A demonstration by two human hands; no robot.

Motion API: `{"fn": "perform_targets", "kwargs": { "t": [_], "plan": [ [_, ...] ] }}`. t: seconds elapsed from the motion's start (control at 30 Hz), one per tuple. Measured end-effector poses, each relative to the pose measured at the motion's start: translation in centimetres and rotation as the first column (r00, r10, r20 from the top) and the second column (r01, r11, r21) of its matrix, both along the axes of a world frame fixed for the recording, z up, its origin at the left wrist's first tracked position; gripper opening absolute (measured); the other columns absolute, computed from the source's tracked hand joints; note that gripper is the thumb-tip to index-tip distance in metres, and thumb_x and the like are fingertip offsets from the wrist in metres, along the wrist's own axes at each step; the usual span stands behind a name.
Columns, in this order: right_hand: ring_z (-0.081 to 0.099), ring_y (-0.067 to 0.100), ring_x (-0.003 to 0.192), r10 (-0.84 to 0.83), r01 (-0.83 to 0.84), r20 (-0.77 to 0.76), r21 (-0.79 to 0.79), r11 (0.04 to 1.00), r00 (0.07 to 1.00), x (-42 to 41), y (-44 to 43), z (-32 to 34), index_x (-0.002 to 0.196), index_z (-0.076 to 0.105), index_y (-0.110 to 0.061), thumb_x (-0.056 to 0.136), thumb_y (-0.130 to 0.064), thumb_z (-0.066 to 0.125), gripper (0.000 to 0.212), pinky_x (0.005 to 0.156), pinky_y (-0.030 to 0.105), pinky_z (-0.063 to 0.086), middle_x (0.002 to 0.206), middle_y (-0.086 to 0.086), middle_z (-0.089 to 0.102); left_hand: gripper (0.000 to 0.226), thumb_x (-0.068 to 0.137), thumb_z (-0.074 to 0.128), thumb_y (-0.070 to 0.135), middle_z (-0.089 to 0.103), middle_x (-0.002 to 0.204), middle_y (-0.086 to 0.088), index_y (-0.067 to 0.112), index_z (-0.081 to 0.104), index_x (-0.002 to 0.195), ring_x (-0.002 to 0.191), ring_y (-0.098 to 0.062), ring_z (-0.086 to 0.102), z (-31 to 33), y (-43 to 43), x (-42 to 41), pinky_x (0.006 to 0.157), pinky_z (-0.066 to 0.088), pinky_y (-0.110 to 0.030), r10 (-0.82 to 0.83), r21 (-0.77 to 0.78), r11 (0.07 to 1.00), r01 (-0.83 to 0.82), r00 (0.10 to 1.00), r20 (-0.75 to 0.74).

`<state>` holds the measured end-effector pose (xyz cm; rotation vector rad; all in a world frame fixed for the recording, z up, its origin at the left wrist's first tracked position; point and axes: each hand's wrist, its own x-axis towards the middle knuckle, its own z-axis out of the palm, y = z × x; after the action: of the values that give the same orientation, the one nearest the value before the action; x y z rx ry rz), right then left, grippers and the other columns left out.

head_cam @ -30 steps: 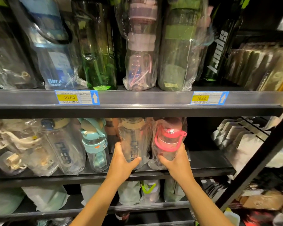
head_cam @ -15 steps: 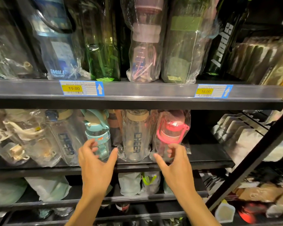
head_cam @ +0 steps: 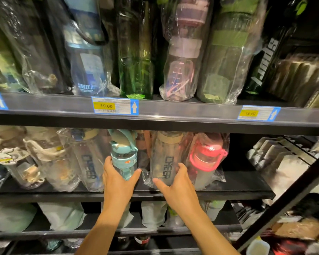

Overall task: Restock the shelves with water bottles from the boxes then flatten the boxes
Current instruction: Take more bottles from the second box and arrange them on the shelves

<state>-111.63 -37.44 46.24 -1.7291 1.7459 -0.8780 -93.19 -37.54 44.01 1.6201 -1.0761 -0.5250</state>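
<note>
Two holds: left hand (head_cam: 118, 183) grips teal bottle (head_cam: 123, 155), right hand (head_cam: 176, 188), seemingly, clear bottle (head_cam: 165, 153).

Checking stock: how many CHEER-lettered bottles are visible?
2: one clear plastic CHEER bottle beside the teal bottle the left hand grips, the other held by the right hand. More may hide behind.

teal btl (head_cam: 124, 159), clear btl (head_cam: 164, 162), red-lid btl (head_cam: 207, 157), green btl (head_cam: 135, 70), yellow-blue tag (head_cam: 114, 107)

Head camera faces the shelves (head_cam: 155, 115) closely, angled slightly downward.
</note>
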Motion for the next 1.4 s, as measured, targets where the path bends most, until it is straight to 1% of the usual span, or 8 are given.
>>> {"fn": "perform_targets", "kwargs": {
  "t": [0.13,0.27,0.57,0.8,0.93,1.07,1.27,1.4],
  "plan": [
    [0.042,0.023,0.144,-0.015,0.015,0.055,-0.002,1.000,0.998,1.4,-1.1,-0.1,0.160,0.017,-0.018,0.082,-0.057,0.079,0.107,0.113,0.039,0.042,0.160,0.004,0.037,0.086,0.083,0.086,0.029,0.053,0.146,0.001,0.022,0.034,0.151,0.134,-0.020,0.052,-0.5,-0.8,1.0,0.106,0.046,-0.039,-0.060,-0.015,0.998,0.060,0.998,-0.011],
    [0.037,0.028,0.148,-0.094,0.094,0.049,0.005,0.996,0.994,2.0,-2.1,-0.5,0.162,0.011,-0.011,0.082,-0.057,0.079,0.114,0.116,0.042,0.038,0.164,0.009,0.028,0.069,0.083,0.086,0.034,0.058,0.132,0.012,0.042,0.037,0.130,0.121,-0.010,0.057,-0.5,-1.0,1.7,0.094,0.046,-0.029,-0.141,-0.006,0.990,0.141,0.990,0.019],
    [0.055,0.036,0.123,-0.201,0.198,-0.079,-0.046,0.979,0.976,2.9,-3.1,-0.9,0.144,0.035,-0.008,0.084,-0.055,0.076,0.087,0.098,0.049,0.050,0.139,0.012,0.047,0.062,0.085,0.084,0.036,0.060,0.130,0.013,0.035,0.041,0.128,0.119,-0.009,0.059,-0.5,-1.5,3.0,0.096,0.051,-0.033,-0.255,0.030,0.967,0.254,0.964,0.072],
    [0.054,0.033,0.126,-0.130,0.128,-0.029,-0.047,0.991,0.991,2.8,-2.3,-0.7,0.149,0.032,-0.010,0.087,-0.050,0.076,0.086,0.099,0.050,0.050,0.144,0.010,0.043,0.059,0.088,0.080,0.037,0.058,0.130,0.012,0.031,0.041,0.131,0.116,-0.011,0.058,0.0,-1.4,3.0,0.090,0.045,-0.027,-0.288,0.062,0.957,0.282,0.952,0.102],
    [0.048,0.033,0.135,-0.099,0.099,-0.016,-0.027,0.995,0.995,2.4,-2.0,-0.5,0.155,0.027,-0.008,0.089,-0.050,0.075,0.092,0.105,0.051,0.047,0.152,0.012,0.039,0.065,0.088,0.081,0.038,0.057,0.137,0.007,0.025,0.040,0.136,0.126,-0.016,0.056,0.6,-1.2,2.9,0.097,0.047,-0.032,-0.270,0.119,0.959,0.257,0.957,0.106],
    [0.035,0.033,0.144,-0.118,0.117,-0.015,-0.041,0.992,0.993,2.4,-1.0,-0.4,0.160,0.016,-0.009,0.089,-0.051,0.075,0.101,0.110,0.052,0.044,0.158,0.014,0.029,0.097,0.087,0.080,0.042,0.037,0.163,0.007,0.021,0.021,0.161,0.146,-0.013,0.042,1.0,1.0,3.4,0.118,0.040,-0.041,-0.256,0.182,0.954,0.237,0.963,0.085],
    [0.039,0.037,0.125,-0.189,0.166,-0.076,-0.247,0.955,0.979,3.6,2.8,-0.2,0.141,0.042,-0.002,0.084,-0.041,0.082,0.080,0.100,0.049,0.044,0.134,0.020,0.042,0.059,0.089,0.079,0.040,0.060,0.134,0.015,0.027,0.051,0.139,0.117,-0.001,0.060,-0.1,6.9,6.9,0.084,0.048,-0.012,-0.127,0.139,0.984,0.111,0.986,0.109],
    [0.047,0.022,0.115,-0.043,0.023,-0.066,-0.289,0.957,0.997,6.9,4.5,0.8,0.131,0.046,-0.015,0.088,-0.049,0.074,0.061,0.082,0.034,0.043,0.119,-0.002,0.042,0.065,0.087,0.082,0.036,0.055,0.135,-0.001,0.017,0.049,0.140,0.120,-0.015,0.057,0.7,7.8,12.0,0.093,0.053,-0.030,0.108,0.040,0.993,-0.114,0.987,0.120]
  ]
}}
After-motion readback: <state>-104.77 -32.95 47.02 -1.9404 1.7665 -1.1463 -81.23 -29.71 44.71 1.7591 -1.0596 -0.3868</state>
